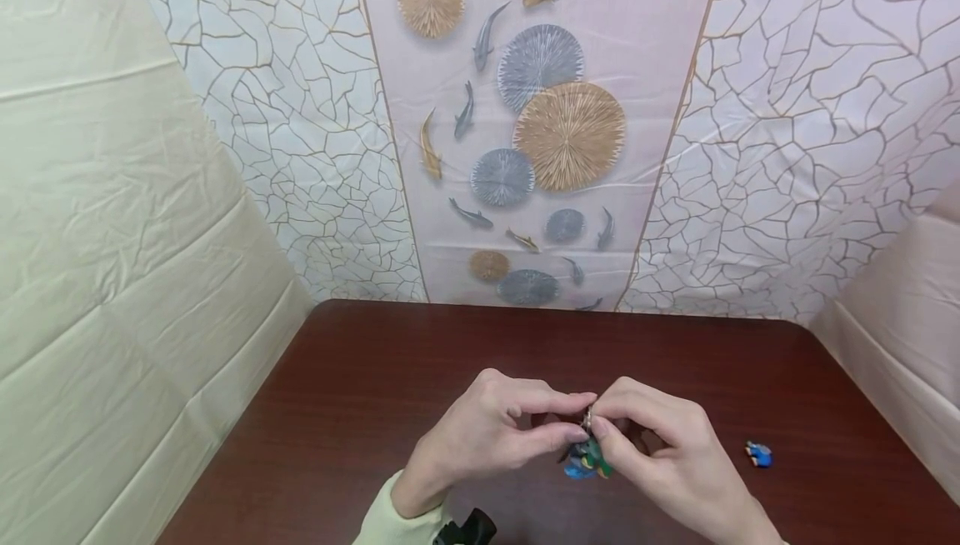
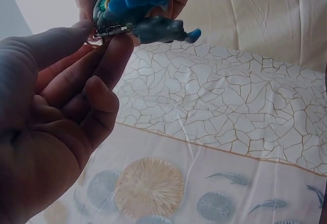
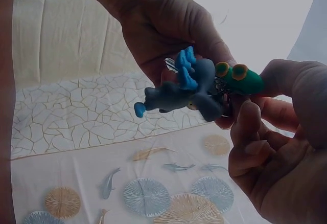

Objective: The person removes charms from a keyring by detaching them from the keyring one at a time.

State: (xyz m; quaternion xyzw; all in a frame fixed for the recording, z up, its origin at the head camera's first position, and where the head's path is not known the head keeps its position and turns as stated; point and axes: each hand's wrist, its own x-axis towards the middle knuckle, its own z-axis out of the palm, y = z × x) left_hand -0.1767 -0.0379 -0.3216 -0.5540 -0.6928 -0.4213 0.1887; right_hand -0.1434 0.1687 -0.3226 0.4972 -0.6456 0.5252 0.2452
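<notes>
In the head view my left hand (image 1: 480, 432) and right hand (image 1: 671, 441) meet above the table. Their thumbs and forefingers pinch a small metal key ring (image 1: 588, 420). From it hang little toy figures. One is a grey-blue creature charm (image 3: 171, 97) with bright blue wing-like parts, seen most plainly in the right wrist view. Beside it hangs a green charm (image 3: 249, 82) with orange-rimmed round ends. Part of the ring is hidden behind fingertips. In the left wrist view the grey and blue parts (image 2: 135, 1) jut out past the fingers.
A small blue figure (image 1: 759, 454) lies on the dark red-brown table (image 1: 360, 395), to the right of my right hand. Behind the table hangs a patterned cloth (image 1: 540, 220); pale cloth (image 1: 135, 220) covers the left side. A black device (image 1: 468, 527) sits near my left wrist.
</notes>
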